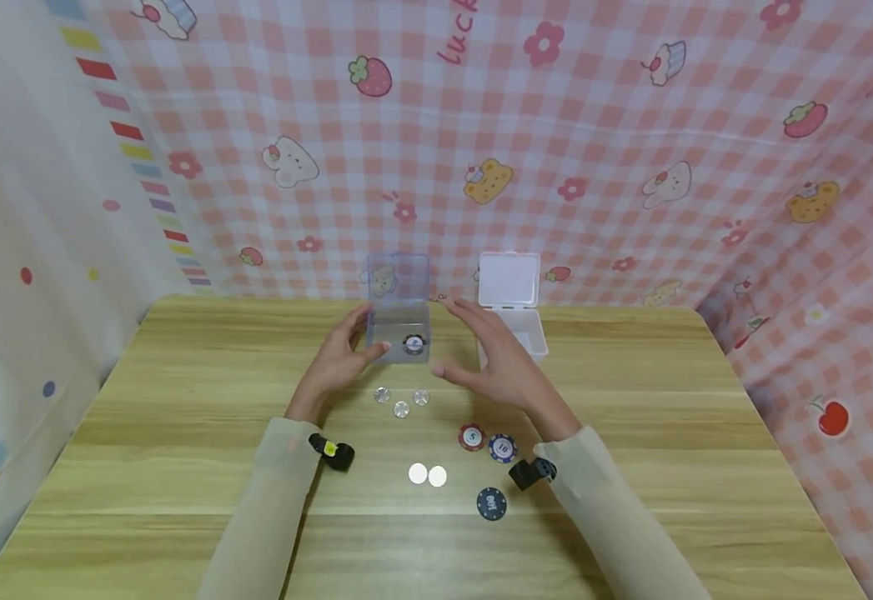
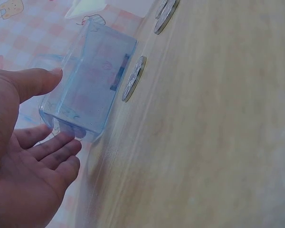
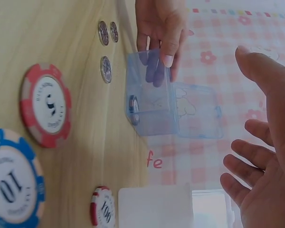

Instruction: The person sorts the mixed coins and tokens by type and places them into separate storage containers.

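Note:
A clear blue plastic box (image 1: 398, 321) stands at the back of the table with its lid raised and a dark poker chip (image 1: 414, 343) inside. My left hand (image 1: 340, 358) is at the box's left side, its thumb extended over the front edge and its fingers at the side wall, as the left wrist view shows. To the right of this box, my right hand (image 1: 499, 358) is spread, holding nothing. It partly covers a white plastic box (image 1: 529, 333), whose lid also stands up. Just in front of the blue box lie three silver coins (image 1: 402, 409).
Nearer on the table are a red 5 chip (image 1: 472, 437), a blue 10 chip (image 1: 503, 448), a black 100 chip (image 1: 492, 503) and two bright white discs (image 1: 428, 475). The right wrist view has a red 100 chip (image 3: 103, 207) beside the white box. Checked cloth hangs behind.

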Available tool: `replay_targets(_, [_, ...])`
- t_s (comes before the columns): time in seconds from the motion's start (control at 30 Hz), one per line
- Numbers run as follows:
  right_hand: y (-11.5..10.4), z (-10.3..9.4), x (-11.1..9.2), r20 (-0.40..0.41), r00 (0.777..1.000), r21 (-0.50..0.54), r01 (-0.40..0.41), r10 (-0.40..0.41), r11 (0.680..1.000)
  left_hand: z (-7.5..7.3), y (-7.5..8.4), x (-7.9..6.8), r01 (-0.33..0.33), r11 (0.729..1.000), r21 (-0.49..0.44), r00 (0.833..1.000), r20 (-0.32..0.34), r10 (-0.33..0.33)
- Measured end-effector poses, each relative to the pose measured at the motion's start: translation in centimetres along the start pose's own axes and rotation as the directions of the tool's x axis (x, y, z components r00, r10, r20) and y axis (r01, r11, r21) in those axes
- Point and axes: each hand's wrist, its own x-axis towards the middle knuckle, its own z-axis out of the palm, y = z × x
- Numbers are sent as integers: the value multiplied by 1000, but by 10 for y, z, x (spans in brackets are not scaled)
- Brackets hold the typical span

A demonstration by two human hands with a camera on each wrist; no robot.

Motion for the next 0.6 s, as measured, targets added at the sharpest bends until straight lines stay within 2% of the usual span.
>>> replay_targets(0.1, [1,0,-8,-12,1000,28,-6,7,1000,0,4,-1,-3,1000,-7,1000,5,3])
replay_targets(0.3, [7,-1,-23,-16,999,42,-40,41,998,-2,24,-10,3,999,-31,1000,17,-3])
replay_targets(0.37, [9,-2,-27,-19,999,44,-43,44,998,-2,27,-11,7,1000,-27,1000,20,-7])
replay_targets(0.47, [13,-2,-33,-25,999,53,-42,43,998,-2,24,-9,14,999,-29,1000,17,-13])
replay_targets(0.6, [18,-4,-41,-25,997,94,-65,68,993,-1,10,-3,14,1000,-25,1000,6,-13])
